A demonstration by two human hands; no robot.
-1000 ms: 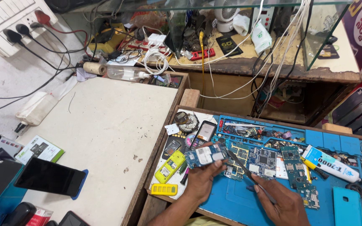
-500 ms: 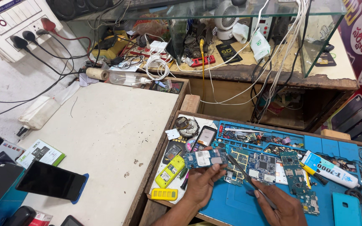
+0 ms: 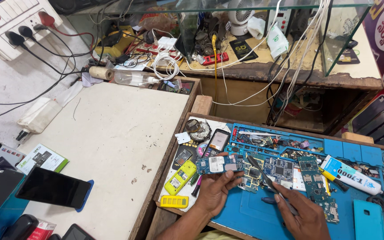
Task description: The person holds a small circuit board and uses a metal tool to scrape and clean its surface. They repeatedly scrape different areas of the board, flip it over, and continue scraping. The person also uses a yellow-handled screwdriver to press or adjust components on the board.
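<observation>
The board (image 3: 220, 164), a small blue circuit board with a pale shield in its middle, is lifted just above the left edge of the blue mat (image 3: 263, 209), pinched from below by the left hand (image 3: 214, 191), thumb and fingertips on its near edge. The right hand (image 3: 305, 215) grasps tweezers (image 3: 263, 178) in a pen grip, tips pointing up and left to just beside the board's right end; whether they touch it I cannot tell.

The hold looks thin: only fingertips on one edge, so a push from the tweezers could tip the board out of the grip and onto the loose boards (image 3: 290, 171) lying on the mat to its right. A slip of the metal tips might scratch or knock off a small part, and it would be hard to find in this clutter.

Left of the board lie a yellow phone (image 3: 180, 177) and a yellow battery (image 3: 174, 202), with a dark phone (image 3: 218, 141) just beyond; right of the loose boards lies a white glue tube (image 3: 351, 175). A jolt of either elbow could sweep these about. Farther left, the pale tabletop (image 3: 112, 146) carries a black phone (image 3: 53, 188).
</observation>
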